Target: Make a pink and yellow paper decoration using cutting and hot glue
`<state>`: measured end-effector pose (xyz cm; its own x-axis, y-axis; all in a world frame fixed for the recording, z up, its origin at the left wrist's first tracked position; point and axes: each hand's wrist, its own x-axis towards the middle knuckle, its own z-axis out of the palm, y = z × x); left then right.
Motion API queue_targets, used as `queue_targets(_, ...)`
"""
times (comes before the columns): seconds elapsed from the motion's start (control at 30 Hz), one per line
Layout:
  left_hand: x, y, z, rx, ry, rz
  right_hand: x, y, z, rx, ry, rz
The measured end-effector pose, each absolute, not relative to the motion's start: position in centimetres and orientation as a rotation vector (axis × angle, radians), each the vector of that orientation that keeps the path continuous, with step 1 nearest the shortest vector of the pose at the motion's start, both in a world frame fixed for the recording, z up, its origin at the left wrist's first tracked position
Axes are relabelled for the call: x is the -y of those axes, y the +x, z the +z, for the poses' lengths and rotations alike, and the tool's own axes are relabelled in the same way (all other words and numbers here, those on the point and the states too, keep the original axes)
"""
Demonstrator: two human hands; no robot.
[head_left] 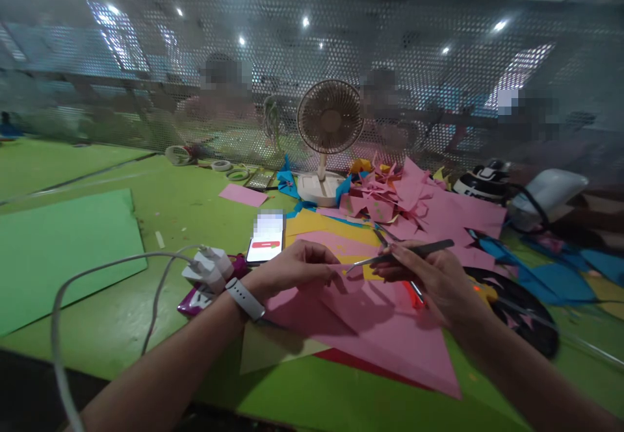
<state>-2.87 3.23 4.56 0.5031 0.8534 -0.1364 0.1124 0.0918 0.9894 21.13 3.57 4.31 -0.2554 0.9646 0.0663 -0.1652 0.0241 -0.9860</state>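
One small pink paper piece (336, 267) is pinched between the fingers of the left hand (303, 268), above larger pink sheets (390, 331) on the green bench (168, 221), while the right hand (433, 276) grips dark tweezers (423, 249), tips just beside the piece, contact unclear.

Green table (107, 351): glossy top, scattered specks, a dark seam near 10 o'clock, counting from the phone.
Phone (266, 250): clock centre, screen lit.
Pale green sheet (73, 256): flat at 9 o'clock.
Power strip (195, 302): purple and white, 8 o'clock, white chargers (210, 268) plugged in.
Pink card (242, 194): 11 o'clock, tape rolls (221, 165) just beyond.
Fan base (316, 191): between 1 and 2 o'clock.
Pink scraps (380, 201): heaped between 2 and 3 o'clock.
Blue paper (556, 282): 3 o'clock.
Pink sheets (390, 334): layered at 4 o'clock, over a red sheet (357, 360).
Cream sheet (268, 352): 6 o'clock.
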Motion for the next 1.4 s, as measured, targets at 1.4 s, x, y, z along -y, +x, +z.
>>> queue_targets(1.4, -2.73, -2.43, 5.23, -0.890, 1.398, 0.587, -3.34, 21.12, 5.05, 1.455, -0.985, 1.415)
